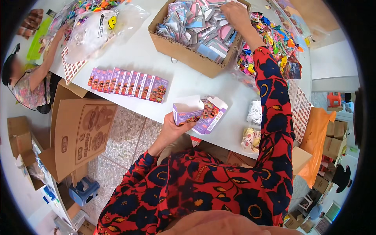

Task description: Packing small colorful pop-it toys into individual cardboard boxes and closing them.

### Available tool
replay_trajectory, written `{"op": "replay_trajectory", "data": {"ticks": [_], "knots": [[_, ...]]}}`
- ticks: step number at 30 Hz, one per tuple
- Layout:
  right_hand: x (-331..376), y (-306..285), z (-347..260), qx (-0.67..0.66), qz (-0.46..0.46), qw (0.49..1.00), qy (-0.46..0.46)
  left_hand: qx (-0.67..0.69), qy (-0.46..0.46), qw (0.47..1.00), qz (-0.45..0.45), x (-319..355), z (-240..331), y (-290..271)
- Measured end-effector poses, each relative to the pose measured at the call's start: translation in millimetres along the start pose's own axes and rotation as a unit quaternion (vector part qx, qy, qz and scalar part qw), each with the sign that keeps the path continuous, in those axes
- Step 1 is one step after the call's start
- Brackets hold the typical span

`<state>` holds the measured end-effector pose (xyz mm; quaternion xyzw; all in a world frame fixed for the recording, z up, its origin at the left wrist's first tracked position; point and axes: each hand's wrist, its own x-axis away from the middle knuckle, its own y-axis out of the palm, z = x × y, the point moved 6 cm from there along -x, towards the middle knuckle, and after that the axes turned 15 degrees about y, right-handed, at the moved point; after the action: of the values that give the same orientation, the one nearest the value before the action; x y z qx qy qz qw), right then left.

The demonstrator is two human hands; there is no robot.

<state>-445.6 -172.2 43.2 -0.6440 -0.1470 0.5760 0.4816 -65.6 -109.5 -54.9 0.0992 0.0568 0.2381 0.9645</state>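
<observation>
My left hand (171, 132) is closed on a small purple carton (188, 116), whose white flap stands up, near the table's front edge. Just right of it, touching, is another purple carton (210, 115) with its flaps open. My right hand (236, 16) reaches far over into a large brown cardboard box (188, 55), filled with loose flat packets (196, 21) in grey, pink and blue. Its fingers are bent down together among the packets; what they pinch, if anything, is hidden. A row of closed purple cartons (129, 84) stands on the table to the left.
A plastic bag of colourful small pieces (274, 39) lies right of the box. White and yellowish bundles (252, 129) sit by the right arm, near sticker sheets (299, 113). At far left, a person (31, 84) reaches over the table (131, 51). A large open carton (80, 133) stands below.
</observation>
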Motion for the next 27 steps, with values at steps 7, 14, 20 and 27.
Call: {"op": "replay_trajectory", "data": {"ticks": [7, 14, 20, 27], "knots": [[24.3, -80.3, -4.6, -0.104, 0.042, 0.994, -0.001, 0.000, 0.024, 1.000, -0.001, 0.0, 1.0, 2.7], [113.8, -161.3, 2.0, -0.534, -0.133, 0.760, 0.345, -0.014, 0.062, 0.998, -0.027, -12.1, 15.4, 15.6], [162.2, -243.2, -75.6, -0.616, -0.166, 0.707, 0.305, 0.022, 0.063, 0.996, -0.063, -5.5, 25.7, 38.0], [201.9, -264.9, -93.9, -0.607, -0.205, 0.708, 0.296, 0.017, 0.071, 0.992, -0.100, 14.2, 32.1, 62.1]]}}
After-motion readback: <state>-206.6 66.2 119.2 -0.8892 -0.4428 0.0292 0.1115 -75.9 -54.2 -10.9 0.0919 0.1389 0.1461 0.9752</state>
